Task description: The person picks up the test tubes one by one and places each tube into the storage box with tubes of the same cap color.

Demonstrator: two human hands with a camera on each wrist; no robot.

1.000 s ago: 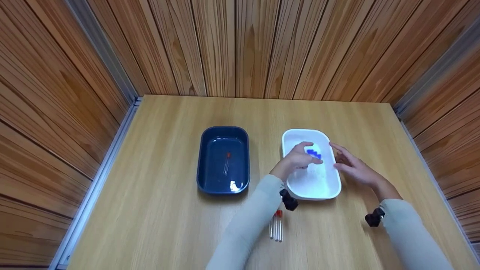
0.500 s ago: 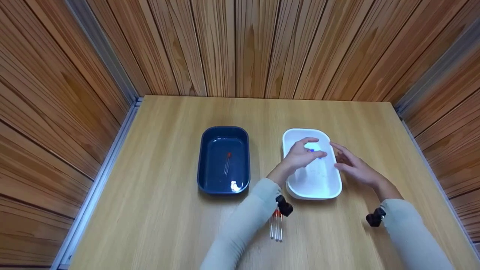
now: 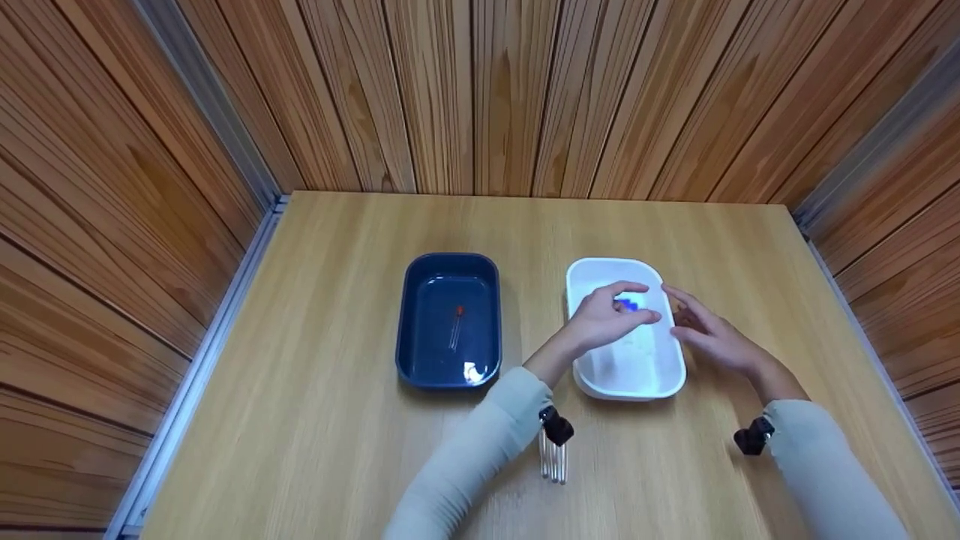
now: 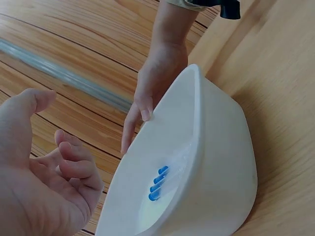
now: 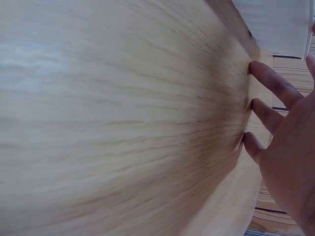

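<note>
Hovering empty, your left hand [image 3: 606, 319] is above tubes [image 4: 167, 179], probably light, slick, fragile: pinch their caps [image 4: 156, 187]. Your right hand [image 3: 712, 339] touches the tray [image 3: 634, 367], gripping nothing.

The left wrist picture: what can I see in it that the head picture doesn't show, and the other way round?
Only the left wrist view shows the palm side of the left hand and the blue caps as separate pieces; from the head they are a blurry blue patch.

Only the head view shows the navy tray with a red-capped tube in it, the clear tubes on the table, and the left sleeve.

Both show the white tray, the right hand at its rim, and wood-panelled walls.
</note>
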